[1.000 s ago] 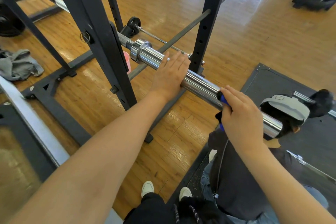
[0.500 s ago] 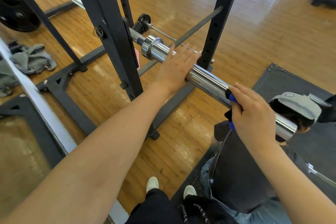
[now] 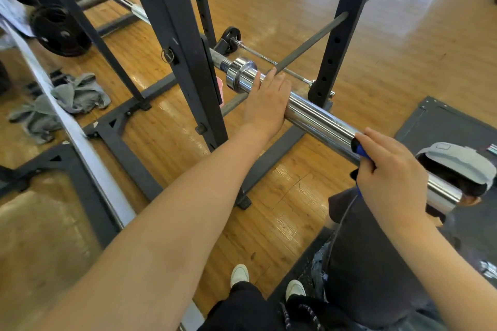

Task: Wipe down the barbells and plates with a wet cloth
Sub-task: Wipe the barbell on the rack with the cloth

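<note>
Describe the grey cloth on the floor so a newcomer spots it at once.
Start at the black rack, then look left along its floor frame. The grey cloth lies crumpled on the wooden floor, just below the black plate. It is the only soft, rumpled thing among the metal there.

We found the barbell sleeve (image 3: 320,121) projecting rightward from the rack upright (image 3: 172,43). The left hand (image 3: 265,103) lay on it near the collar; the right hand (image 3: 390,177) sat nearer its end. A crumpled garment (image 3: 64,102) lay on the floor, left.
</note>
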`<act>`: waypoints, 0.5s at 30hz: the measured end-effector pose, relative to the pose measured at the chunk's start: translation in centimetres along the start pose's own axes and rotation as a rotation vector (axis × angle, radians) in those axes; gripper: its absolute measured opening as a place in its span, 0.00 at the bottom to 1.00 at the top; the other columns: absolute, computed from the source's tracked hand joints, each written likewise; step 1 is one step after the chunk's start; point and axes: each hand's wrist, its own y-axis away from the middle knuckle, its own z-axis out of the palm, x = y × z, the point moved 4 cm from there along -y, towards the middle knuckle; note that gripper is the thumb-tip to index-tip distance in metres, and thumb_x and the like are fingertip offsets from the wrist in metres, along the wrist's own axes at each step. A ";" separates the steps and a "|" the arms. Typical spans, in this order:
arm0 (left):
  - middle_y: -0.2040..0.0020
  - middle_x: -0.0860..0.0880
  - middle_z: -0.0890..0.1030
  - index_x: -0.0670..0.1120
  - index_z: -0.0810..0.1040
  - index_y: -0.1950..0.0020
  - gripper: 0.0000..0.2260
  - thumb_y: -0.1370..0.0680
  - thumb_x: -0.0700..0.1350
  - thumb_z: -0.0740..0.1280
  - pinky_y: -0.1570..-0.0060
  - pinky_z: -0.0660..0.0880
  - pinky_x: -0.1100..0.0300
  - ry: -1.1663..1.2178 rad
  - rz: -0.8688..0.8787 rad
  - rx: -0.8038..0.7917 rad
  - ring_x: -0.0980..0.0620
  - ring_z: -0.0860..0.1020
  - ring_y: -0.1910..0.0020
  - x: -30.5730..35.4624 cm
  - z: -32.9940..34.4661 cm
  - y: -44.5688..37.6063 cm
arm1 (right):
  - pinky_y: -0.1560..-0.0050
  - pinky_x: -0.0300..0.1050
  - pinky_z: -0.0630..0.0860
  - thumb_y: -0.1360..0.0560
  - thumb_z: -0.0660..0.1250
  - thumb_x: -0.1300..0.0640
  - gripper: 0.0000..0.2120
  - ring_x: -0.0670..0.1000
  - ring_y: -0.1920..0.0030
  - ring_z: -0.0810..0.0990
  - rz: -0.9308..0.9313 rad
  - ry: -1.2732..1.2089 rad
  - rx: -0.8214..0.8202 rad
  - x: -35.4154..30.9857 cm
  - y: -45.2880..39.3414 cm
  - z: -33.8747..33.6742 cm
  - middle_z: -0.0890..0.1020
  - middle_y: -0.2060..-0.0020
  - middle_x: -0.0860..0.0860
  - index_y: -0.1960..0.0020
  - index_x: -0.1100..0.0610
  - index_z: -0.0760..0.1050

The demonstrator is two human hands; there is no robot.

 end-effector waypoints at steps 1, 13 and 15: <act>0.26 0.45 0.63 0.43 0.64 0.29 0.21 0.22 0.37 0.60 0.26 0.46 0.48 -0.007 -0.011 0.015 0.45 0.53 0.24 0.0 0.0 0.1 | 0.44 0.58 0.74 0.30 0.66 0.73 0.17 0.63 0.44 0.79 -0.005 0.005 0.010 0.0 0.0 0.2 0.81 0.45 0.62 0.42 0.66 0.79; 0.26 0.46 0.64 0.44 0.65 0.29 0.25 0.25 0.37 0.65 0.27 0.44 0.49 0.044 0.080 -0.126 0.46 0.53 0.24 -0.4 -0.5 -0.8 | 0.42 0.57 0.69 0.33 0.68 0.75 0.19 0.64 0.43 0.79 -0.054 0.028 -0.021 0.4 0.4 -0.6 0.80 0.44 0.62 0.43 0.66 0.79; 0.26 0.46 0.63 0.44 0.64 0.29 0.25 0.25 0.37 0.65 0.27 0.44 0.48 0.026 0.078 -0.135 0.46 0.53 0.24 -0.4 -0.6 -0.8 | 0.42 0.59 0.70 0.34 0.69 0.75 0.19 0.64 0.43 0.79 -0.095 0.029 -0.036 0.5 0.4 -0.8 0.80 0.44 0.63 0.43 0.66 0.79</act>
